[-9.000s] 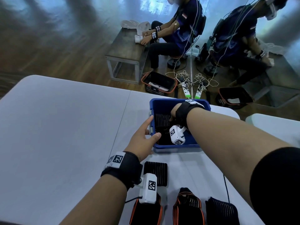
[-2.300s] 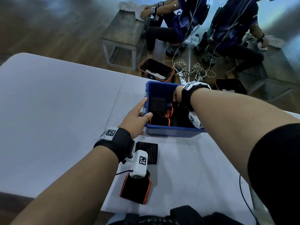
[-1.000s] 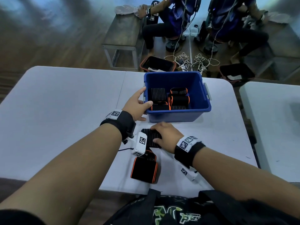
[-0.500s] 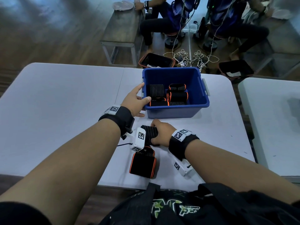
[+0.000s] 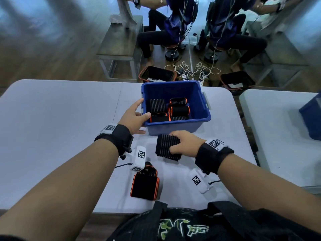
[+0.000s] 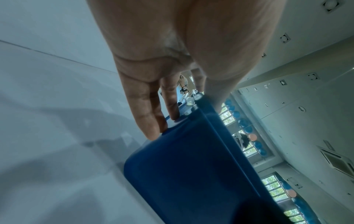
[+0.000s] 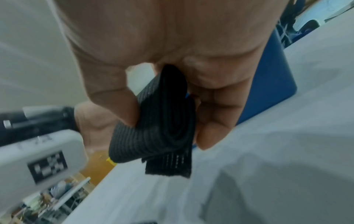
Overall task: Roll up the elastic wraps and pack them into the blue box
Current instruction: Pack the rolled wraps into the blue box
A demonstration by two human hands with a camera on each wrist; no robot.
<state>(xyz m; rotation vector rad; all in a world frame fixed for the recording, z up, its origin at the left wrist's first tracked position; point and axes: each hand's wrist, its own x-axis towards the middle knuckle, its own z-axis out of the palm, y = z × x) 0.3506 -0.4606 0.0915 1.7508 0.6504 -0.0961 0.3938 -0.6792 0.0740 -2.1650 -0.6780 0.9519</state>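
Observation:
The blue box (image 5: pixel 199 105) stands on the white table and holds several rolled black wraps (image 5: pixel 157 106), some with orange edges. My left hand (image 5: pixel 134 117) grips the box's near left corner (image 6: pixel 191 151), thumb over the rim and fingers down the outer wall. My right hand (image 5: pixel 186 145) holds a rolled black ribbed wrap (image 5: pixel 165 148) just above the table, right in front of the box. In the right wrist view the roll (image 7: pixel 159 130) sits pinched between thumb and fingers, its loose end hanging down. Another orange-edged rolled wrap (image 5: pixel 145 184) lies nearer to me.
A second white table (image 5: pixel 278 133) stands to the right across a gap. Beyond the far edge, two people sit at low benches, with black baskets (image 5: pixel 157 73) and tangled cables on the wooden floor. A black bag (image 5: pixel 182 223) lies on my lap.
My right hand has closed round the black ribbed roll, lifted it off the table and carried it right, toward the box. The left hand stays on the box corner.

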